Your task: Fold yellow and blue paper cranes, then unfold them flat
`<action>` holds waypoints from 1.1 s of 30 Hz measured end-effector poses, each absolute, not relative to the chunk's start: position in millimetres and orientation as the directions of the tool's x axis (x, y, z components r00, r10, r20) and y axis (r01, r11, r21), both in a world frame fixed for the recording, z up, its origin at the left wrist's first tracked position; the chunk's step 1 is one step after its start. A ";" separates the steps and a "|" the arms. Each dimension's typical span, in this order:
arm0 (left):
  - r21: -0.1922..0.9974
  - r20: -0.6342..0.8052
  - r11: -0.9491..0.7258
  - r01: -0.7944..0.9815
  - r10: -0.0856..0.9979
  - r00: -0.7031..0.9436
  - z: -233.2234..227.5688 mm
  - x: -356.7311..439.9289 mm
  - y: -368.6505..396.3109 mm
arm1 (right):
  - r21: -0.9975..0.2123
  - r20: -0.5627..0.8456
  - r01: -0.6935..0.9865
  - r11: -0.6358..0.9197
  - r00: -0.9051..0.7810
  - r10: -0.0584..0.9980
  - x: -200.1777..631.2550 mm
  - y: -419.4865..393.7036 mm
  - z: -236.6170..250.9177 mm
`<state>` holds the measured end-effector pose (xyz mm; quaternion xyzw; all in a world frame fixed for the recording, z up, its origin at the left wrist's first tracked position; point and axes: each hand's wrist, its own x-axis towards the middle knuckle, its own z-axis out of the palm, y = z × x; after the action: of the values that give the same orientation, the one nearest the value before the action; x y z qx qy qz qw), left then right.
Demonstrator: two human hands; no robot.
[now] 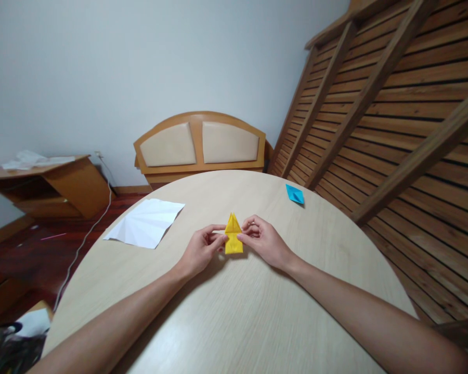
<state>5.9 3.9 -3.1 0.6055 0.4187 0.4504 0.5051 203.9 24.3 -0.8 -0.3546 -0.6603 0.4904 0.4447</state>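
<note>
Both grips pinch one yellow folded paper [233, 236]: left hand [200, 252], right hand [263, 240] | one blue paper [295, 194] | one white sheet [146, 222]

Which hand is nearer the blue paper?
Right. The right hand pinches the yellow paper's right edge, with the blue paper beyond it to the right. The left hand is on the yellow paper's far side.

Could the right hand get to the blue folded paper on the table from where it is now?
Probably yes: the blue folded paper lies beyond the right hand, with only bare table between them, though that hand is pinching the yellow paper.
</note>
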 end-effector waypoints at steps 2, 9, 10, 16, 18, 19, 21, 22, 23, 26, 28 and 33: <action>0.989 0.141 -0.148 0.016 0.965 0.219 -4.5 5.6 3.8 | -0.956 0.258 0.040 0.290 -0.353 0.899 203.9 23.5 -0.9; 0.978 0.203 -0.210 0.018 0.962 0.182 -3.0 6.3 1.7 | -0.948 0.276 0.046 0.314 -0.367 0.888 204.0 25.0 -3.0; 0.977 0.204 -0.213 0.032 0.963 0.178 -3.1 6.2 1.7 | -0.948 0.278 0.047 0.316 -0.368 0.887 204.2 25.4 -3.4; 0.966 0.228 -0.245 0.083 0.958 0.175 -4.8 4.8 3.1 | -0.941 0.283 0.060 0.332 -0.393 0.875 204.9 25.5 -1.9; 0.956 0.255 -0.275 0.102 0.952 0.172 -4.9 4.2 3.4 | -0.938 0.285 0.071 0.340 -0.401 0.871 205.3 24.9 -0.3; 0.950 0.268 -0.289 0.117 0.948 0.170 -4.9 3.9 3.5 | -0.936 0.287 0.073 0.343 -0.402 0.869 205.5 24.6 0.4; 0.940 0.280 -0.306 0.151 0.945 0.171 -4.9 3.2 3.6 | -0.936 0.287 0.074 0.345 -0.406 0.867 205.7 24.1 1.5; 0.937 0.281 -0.309 0.165 0.944 0.173 -5.0 2.8 3.6 | -0.936 0.284 0.077 0.343 -0.408 0.867 205.8 23.9 1.8; 0.934 0.281 -0.311 0.177 0.943 0.177 -5.4 2.3 3.5 | -0.936 0.280 0.083 0.341 -0.410 0.868 205.9 23.7 2.0; 0.925 0.285 -0.322 0.203 0.939 0.193 -6.7 1.2 3.2 | -0.936 0.266 0.102 0.336 -0.419 0.868 205.9 23.5 2.3; 0.920 0.289 -0.328 0.214 0.937 0.195 -6.8 1.0 2.5 | -0.935 0.262 0.112 0.336 -0.418 0.870 206.0 23.5 2.5; 0.906 0.296 -0.343 0.249 0.933 0.206 -1.7 2.5 -0.9 | -0.935 0.239 0.148 0.323 -0.412 0.879 206.0 22.5 3.1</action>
<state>2.5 -0.9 -1.7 0.6803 0.4341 0.4567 0.3744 206.0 22.5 3.1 -0.3633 -0.7068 0.4544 0.4025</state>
